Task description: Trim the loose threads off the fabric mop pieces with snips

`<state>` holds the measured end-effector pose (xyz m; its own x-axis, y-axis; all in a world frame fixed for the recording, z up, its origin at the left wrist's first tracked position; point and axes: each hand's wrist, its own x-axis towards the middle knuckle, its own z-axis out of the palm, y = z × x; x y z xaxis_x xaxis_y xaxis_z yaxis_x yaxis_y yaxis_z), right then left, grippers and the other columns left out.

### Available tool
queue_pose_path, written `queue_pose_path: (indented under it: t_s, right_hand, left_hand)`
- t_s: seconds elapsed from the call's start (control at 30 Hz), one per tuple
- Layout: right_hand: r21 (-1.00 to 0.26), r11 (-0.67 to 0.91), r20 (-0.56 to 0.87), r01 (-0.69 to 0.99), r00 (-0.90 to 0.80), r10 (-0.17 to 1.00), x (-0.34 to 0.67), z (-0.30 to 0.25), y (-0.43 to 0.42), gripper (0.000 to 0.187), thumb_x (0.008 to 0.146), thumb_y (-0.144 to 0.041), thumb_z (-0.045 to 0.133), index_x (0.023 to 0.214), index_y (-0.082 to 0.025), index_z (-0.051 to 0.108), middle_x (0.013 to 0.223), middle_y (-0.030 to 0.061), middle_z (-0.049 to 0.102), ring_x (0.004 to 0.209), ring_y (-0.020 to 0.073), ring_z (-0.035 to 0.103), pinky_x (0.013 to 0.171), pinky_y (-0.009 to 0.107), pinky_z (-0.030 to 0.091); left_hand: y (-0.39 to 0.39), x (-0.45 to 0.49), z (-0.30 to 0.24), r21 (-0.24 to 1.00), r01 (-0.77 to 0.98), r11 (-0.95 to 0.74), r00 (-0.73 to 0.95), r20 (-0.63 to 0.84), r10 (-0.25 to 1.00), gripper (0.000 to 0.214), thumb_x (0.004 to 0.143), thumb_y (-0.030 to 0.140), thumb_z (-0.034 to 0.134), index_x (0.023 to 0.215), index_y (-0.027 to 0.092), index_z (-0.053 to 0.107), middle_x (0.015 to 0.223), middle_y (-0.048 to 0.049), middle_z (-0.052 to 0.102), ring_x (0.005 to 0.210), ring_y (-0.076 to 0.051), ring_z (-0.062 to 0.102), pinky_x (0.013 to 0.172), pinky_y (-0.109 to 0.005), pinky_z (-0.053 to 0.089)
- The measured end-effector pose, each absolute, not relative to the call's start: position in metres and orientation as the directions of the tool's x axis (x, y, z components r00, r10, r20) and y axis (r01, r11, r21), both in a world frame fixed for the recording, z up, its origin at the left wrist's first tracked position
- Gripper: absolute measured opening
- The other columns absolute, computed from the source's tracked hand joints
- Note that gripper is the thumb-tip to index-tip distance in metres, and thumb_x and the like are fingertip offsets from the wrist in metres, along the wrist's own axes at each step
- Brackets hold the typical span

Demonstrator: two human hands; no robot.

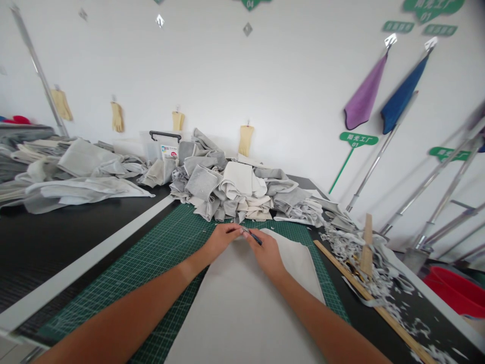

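Note:
A large pale grey-white cloth (250,303) lies spread on the green cutting mat (144,293). At its far edge my left hand (223,239) is closed, thumb and fingertips pinching the cloth's edge. My right hand (266,251) is closed around a slim, dark-handled tool (255,237), held like a pen. Its tip points left to the left fingertips, and the two hands nearly touch there. Whether it is a small knife or a seam ripper is too small to tell.
Behind the mat rises a heap of grey and white cloths (238,179); more cloths (83,167) lie left. A clear plastic box (166,146) stands behind. On the right are a wooden ruler (379,303), fabric scraps (397,298) and a red basin (454,288).

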<state>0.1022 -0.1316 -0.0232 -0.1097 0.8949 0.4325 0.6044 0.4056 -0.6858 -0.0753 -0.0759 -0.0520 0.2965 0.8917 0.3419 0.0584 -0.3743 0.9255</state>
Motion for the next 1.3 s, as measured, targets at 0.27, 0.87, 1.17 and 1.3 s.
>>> queue_pose_path:
  t_s: [0.27, 0.87, 1.17, 1.3]
  right_hand:
    - [-0.681, 0.394, 0.428, 0.617, -0.101, 0.898, 0.101, -0.023, -0.133, 0.037, 0.097, -0.048, 0.045, 0.108, -0.027, 0.072, 0.096, 0.0018, 0.074, 0.083, 0.021, 0.064, 0.076, 0.028, 0.045]
    - [-0.669, 0.401, 0.453, 0.626, -0.085, 0.888, 0.101, -0.022, -0.131, 0.041, 0.097, -0.052, 0.042, 0.085, -0.023, 0.068, 0.075, 0.0009, 0.066, 0.069, 0.0181, 0.056, 0.064, 0.025, 0.039]
    - [-0.699, 0.4, 0.446, 0.593, -0.076, 0.892, 0.101, -0.025, -0.126, 0.034, 0.095, -0.05, 0.049, 0.093, -0.024, 0.071, 0.084, 0.0004, 0.07, 0.076, 0.0184, 0.06, 0.07, 0.025, 0.041]
    - [-0.674, 0.404, 0.445, 0.618, -0.097, 0.89, 0.101, -0.023, -0.13, 0.036, 0.096, -0.05, 0.046, 0.09, -0.024, 0.07, 0.078, -0.0001, 0.068, 0.072, 0.0178, 0.058, 0.066, 0.025, 0.04]
  left_hand:
    - [-0.078, -0.075, -0.05, 0.92, 0.051, -0.388, 0.294, 0.358, 0.886, 0.032, 0.084, 0.044, 0.063, 0.094, 0.017, 0.077, 0.092, -0.0055, 0.075, 0.092, -0.023, 0.066, 0.085, -0.03, 0.049]
    - [-0.085, -0.072, -0.04, 0.92, 0.08, -0.383, 0.36, 0.331, 0.872, 0.035, 0.084, 0.047, 0.064, 0.091, 0.016, 0.077, 0.09, -0.0053, 0.075, 0.086, -0.021, 0.064, 0.079, -0.028, 0.047]
    - [-0.08, -0.072, -0.046, 0.909, 0.1, -0.406, 0.333, 0.354, 0.874, 0.035, 0.083, 0.048, 0.063, 0.085, 0.015, 0.076, 0.082, -0.0034, 0.073, 0.08, -0.02, 0.063, 0.073, -0.026, 0.046]
    - [-0.08, -0.073, -0.046, 0.901, 0.097, -0.422, 0.322, 0.373, 0.87, 0.033, 0.083, 0.046, 0.063, 0.087, 0.016, 0.077, 0.084, -0.0033, 0.073, 0.083, -0.02, 0.064, 0.075, -0.027, 0.047]
